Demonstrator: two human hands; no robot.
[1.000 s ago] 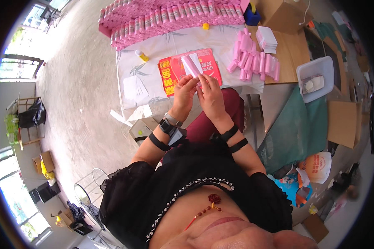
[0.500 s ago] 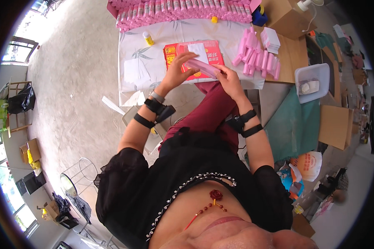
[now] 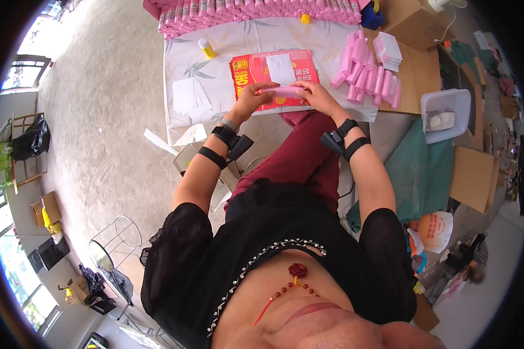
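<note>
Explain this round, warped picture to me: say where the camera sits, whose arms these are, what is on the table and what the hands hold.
The camera is worn on a person's head and looks down, so you see their own chest, lap and forearms. Its very wide lens makes the picture round and bends straight edges.

There is no machine here, only two bare hands with black straps on the wrists. The left hand and the right hand together hold a pink roll sideways over the table.

On the table lie a red printed sheet with a white slip on it, white papers, a small yellow bottle, a heap of loose pink rolls and, along the far edge, a long row of pink rolls. A clear tub stands off to the right.
</note>
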